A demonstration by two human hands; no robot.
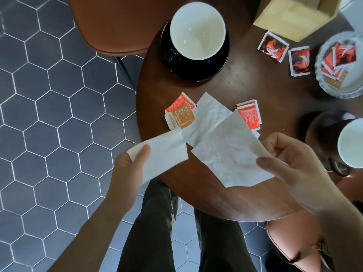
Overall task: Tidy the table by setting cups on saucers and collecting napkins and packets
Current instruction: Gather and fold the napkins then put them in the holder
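Holding one napkin (pixel 229 152) each, hands (pixel 129 165) flank third napkin (pixel 206 118)

Soft daylight, a pale sheen on the dark table (pixel 225 91), wide-angle bending at edges, the near right hand (pixel 300 163) blurred.

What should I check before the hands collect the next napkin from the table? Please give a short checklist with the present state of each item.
1. Left hand grips folded napkin: ok.
2. Right hand holds large napkin: ok.
3. Middle napkin lies reachable on table: ok.
4. That napkin free of packets: not ok, orange packet touches its edge.
5. Far cup sits on black saucer: ok.
6. Near cup sits on a saucer: cannot tell.
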